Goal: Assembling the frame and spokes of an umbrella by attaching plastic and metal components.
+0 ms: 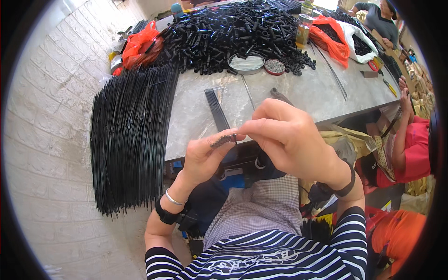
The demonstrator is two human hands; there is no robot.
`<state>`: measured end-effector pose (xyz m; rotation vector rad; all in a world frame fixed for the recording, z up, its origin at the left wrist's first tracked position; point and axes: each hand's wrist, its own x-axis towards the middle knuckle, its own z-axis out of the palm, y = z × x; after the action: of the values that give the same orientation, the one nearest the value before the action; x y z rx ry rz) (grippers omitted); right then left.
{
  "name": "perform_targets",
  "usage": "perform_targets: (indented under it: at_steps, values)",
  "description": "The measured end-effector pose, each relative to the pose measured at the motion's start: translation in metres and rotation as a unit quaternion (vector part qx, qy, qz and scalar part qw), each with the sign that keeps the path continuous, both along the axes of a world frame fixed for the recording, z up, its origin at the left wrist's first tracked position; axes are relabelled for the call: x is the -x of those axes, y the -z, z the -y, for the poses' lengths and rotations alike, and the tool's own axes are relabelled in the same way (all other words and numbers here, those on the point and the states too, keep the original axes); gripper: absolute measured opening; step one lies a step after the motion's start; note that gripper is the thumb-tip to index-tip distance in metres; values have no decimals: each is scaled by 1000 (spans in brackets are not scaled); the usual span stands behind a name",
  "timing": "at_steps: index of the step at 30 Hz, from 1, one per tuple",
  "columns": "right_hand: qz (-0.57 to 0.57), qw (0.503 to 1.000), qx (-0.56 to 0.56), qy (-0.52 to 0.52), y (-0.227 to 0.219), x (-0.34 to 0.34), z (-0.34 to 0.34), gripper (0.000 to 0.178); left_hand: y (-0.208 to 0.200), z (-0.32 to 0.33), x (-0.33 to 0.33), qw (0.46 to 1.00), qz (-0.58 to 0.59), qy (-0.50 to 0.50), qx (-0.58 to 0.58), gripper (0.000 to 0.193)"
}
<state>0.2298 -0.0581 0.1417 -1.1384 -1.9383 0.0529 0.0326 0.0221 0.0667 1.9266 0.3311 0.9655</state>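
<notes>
Several thin black rods (216, 108) lie side by side in my left hand (200, 156), which is closed round them near their close ends. Their far ends reach out over the grey tabletop (186, 109). At the rod ends, the thumb and fingertips of my right hand (291, 140) are pinched together, almost touching the left thumb. Whatever sits in that pinch is too small to make out. Just beyond my right knuckles lies a dark, rounded tool or handle (281, 96), partly hidden. A round tin (246, 73) of thin pale pins and a red-rimmed dish (274, 73) of small metallic bits stand farther back.
A large heap of short black tubes (224, 35) covers the table's back. Long black rods (133, 140) hang over its left edge. Orange bags (141, 44), a white bag (359, 42) and yellow-handled pliers (389, 87) lie around. Other people (408, 149) are at the right.
</notes>
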Motion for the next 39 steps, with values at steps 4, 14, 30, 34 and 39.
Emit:
perform_targets:
  at_steps: [4, 14, 30, 34, 39]
  values:
    - [35, 999, -13, 17, -2, 2, 3, 26, 2, 0, 1, 1000, 0, -10, 1, 28]
    - [113, 992, -21, 49, -5, 4, 9, 27, 11, -1, 4, 999, -16, -46, -18, 28]
    - [60, 998, -13, 7, -2, 4, 2, 24, 12, -2, 8, 998, -7, -57, -13, 30]
    - [16, 999, -6, -29, 2, 4, -3, 31, 19, -5, 16, 998, -16, -62, -9, 30]
    - [33, 999, 3, -25, 2, 4, -2, 22, 20, -4, 14, 998, -5, -65, -16, 30]
